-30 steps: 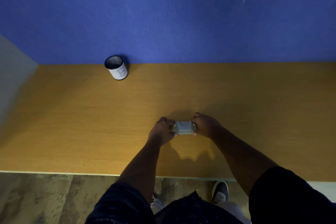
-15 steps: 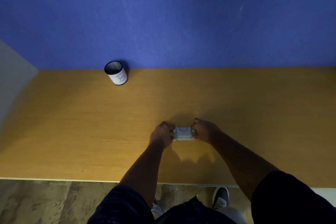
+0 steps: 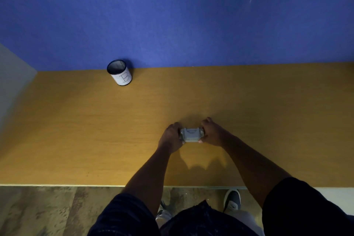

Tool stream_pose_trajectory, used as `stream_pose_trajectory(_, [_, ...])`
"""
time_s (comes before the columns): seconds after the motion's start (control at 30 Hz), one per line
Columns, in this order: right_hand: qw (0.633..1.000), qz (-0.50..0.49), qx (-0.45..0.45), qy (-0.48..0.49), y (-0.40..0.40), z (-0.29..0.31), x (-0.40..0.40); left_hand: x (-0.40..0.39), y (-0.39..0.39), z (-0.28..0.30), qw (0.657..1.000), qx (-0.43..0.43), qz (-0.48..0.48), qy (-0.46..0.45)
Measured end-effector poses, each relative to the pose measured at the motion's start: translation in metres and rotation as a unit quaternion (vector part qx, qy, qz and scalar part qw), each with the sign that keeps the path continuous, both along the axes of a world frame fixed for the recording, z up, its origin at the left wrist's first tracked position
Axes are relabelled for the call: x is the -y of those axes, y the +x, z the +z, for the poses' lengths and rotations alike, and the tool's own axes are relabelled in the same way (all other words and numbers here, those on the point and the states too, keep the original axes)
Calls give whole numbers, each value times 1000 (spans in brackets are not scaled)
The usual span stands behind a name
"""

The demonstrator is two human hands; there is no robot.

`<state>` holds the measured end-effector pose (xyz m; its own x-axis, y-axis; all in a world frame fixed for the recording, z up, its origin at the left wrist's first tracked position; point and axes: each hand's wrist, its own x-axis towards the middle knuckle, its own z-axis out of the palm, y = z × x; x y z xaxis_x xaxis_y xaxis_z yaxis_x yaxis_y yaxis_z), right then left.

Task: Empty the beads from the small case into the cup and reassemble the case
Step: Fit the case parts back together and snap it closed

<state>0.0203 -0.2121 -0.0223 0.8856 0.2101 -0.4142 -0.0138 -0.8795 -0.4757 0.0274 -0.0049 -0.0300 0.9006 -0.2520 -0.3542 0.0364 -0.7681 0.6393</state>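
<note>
A small grey case (image 3: 191,135) sits near the middle of the wooden table, with its lid on. My left hand (image 3: 171,137) grips its left end and my right hand (image 3: 212,133) grips its right end, fingers curled around the side latches. The cup (image 3: 120,73) is a white cylinder with a dark rim and a drawn letter B; it stands upright at the back left of the table, against the blue wall, far from both hands. No beads are visible.
The orange-brown table (image 3: 76,130) runs the full width, with its front edge (image 3: 57,185) near me. A blue wall (image 3: 172,15) stands behind it and a grey panel (image 3: 13,74) closes the left side.
Both hands stay on the ends of the case in the same spot on the table. Only the camera view has shifted slightly.
</note>
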Motion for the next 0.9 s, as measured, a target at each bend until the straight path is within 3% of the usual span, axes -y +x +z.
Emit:
stream_pose_trajectory(0.1, [998,-43,-9,35,-2,1,-2,-3,3,2,999,-19,-5,-27])
stream_pose_trajectory(0.23, [987,-112,1,112,-11,-4,-2,-9,7,4,990,-111,16,-91])
stream_pose_trajectory(0.43, [920,-217,-115,305,-19,-4,8,-15,-1,0,980,-116,90,-136])
stream_pose_trajectory(0.73, [903,-258,-87,332,-18,-5,4,-19,-2,3,964,-136,117,-197])
stream_pose_trajectory(0.9, [943,-200,-71,257,-14,-3,5,-15,-4,6,956,-161,118,-214])
